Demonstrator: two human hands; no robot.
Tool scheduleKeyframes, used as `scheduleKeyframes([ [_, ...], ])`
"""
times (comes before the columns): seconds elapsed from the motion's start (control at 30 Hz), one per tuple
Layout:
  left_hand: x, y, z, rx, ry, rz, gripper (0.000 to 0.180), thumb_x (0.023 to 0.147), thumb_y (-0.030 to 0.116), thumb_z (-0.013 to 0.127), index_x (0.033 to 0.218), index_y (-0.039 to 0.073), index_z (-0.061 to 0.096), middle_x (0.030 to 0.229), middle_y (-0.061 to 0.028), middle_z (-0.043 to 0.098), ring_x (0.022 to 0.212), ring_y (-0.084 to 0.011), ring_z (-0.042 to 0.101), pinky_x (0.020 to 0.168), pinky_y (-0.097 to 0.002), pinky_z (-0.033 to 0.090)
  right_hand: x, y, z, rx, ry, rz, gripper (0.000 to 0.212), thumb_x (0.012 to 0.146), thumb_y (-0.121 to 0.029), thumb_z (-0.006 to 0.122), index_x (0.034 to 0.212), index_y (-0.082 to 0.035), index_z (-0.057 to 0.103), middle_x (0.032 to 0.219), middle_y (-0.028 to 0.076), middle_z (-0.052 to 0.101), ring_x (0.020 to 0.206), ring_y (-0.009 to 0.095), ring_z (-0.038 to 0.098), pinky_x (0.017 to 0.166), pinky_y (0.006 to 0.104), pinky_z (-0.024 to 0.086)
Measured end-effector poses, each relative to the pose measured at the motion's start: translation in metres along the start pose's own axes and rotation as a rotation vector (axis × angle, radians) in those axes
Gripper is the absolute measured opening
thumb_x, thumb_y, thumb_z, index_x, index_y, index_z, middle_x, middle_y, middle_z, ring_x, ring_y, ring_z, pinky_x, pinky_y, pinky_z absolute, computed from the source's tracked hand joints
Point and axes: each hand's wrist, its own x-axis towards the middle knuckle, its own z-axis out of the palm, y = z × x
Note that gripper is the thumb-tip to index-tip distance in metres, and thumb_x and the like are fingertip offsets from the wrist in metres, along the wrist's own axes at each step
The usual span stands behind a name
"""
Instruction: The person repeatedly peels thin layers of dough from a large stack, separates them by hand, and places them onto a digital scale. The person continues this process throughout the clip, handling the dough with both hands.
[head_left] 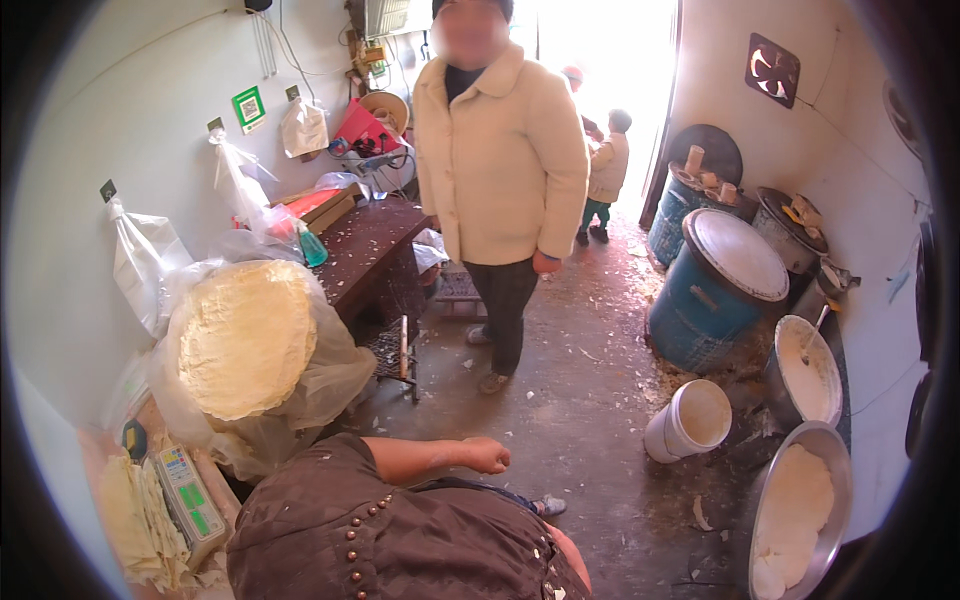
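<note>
My left hand [487, 456] hangs in front of my brown buttoned top [330, 530], its fingers curled into a loose fist. Nothing shows in it, and it touches no object. Of my right arm [570, 558] only a strip of bare skin appears at the lower edge; the hand is out of view. To my left, a tall stack of thin, pale round flatbreads [248, 340] sits in a clear plastic bag [335, 385]. Beside a digital scale [190, 505] lie folded pale sheets [140, 525], which look like the same flatbread.
A person in a cream coat [505, 150] stands ahead; a child [606, 175] is near the bright doorway. Along the right stand a blue drum [705, 315], a white bucket [688, 422], a batter pot [808, 370] and a metal basin [843, 490]. A dark table [375, 245] lines the left wall.
</note>
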Motion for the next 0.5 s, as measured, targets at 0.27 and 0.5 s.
scheduleKeyframes([
  [0.27, 0.107, 0.038, 0.001, 0.117, 0.011, 0.168, 0.032, 0.081, 0.026, 0.059, 0.108, 0.009, 0.066, 0.091, -0.0122, 0.068, 0.071, -0.0209, 0.066, 0.071, -0.0341, 0.053, -0.051, -0.028, -0.097, 0.124, 0.28, -0.198, 0.032, 0.089, -0.027, 0.057, 0.112, -0.005, 0.063, 0.107, 0.011, 0.065, 0.098, 0.019, 0.059, 0.089, 0.0341, 0.046],
  [0.5, 0.229, 0.143, 0.016, 0.055, -0.451, -0.049, 0.034, 0.086, 0.022, 0.056, 0.112, 0.002, 0.061, 0.078, -0.0072, 0.067, 0.061, -0.0144, 0.062, 0.057, -0.0279, 0.05, -0.091, 0.038, -0.201, -0.315, 1.004, -0.13, 0.038, 0.085, -0.025, 0.061, 0.114, 0.0, 0.061, 0.101, 0.013, 0.068, 0.089, 0.022, 0.066, 0.079, 0.0325, 0.052],
])
